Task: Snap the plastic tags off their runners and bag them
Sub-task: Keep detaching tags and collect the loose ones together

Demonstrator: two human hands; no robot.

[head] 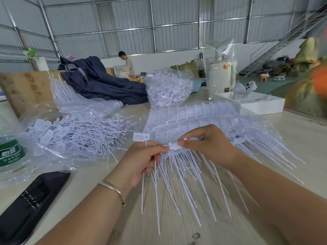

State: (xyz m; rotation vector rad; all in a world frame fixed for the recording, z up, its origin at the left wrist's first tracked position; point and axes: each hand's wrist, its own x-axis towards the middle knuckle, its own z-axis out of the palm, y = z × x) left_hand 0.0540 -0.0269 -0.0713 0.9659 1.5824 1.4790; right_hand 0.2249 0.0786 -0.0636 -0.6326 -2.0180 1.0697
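Note:
A white runner of plastic tags (200, 167) lies across the table in front of me, its long thin tails fanning toward me. My left hand (141, 161) grips a few loose tags (141, 137), one label sticking up above my fist, and pinches the runner's left end. My right hand (203, 144) pinches the runner just to the right of that. Under and behind the runner lies a clear bag with more tag runners (203, 117). At left a clear bag (74, 133) holds several loose tags.
A green-labelled water bottle (10, 152) stands at the left edge, a black case (30, 202) lies at lower left. Further back are another full bag of tags (168, 89), dark blue cloth (99, 82), a white box (256, 103) and a person standing.

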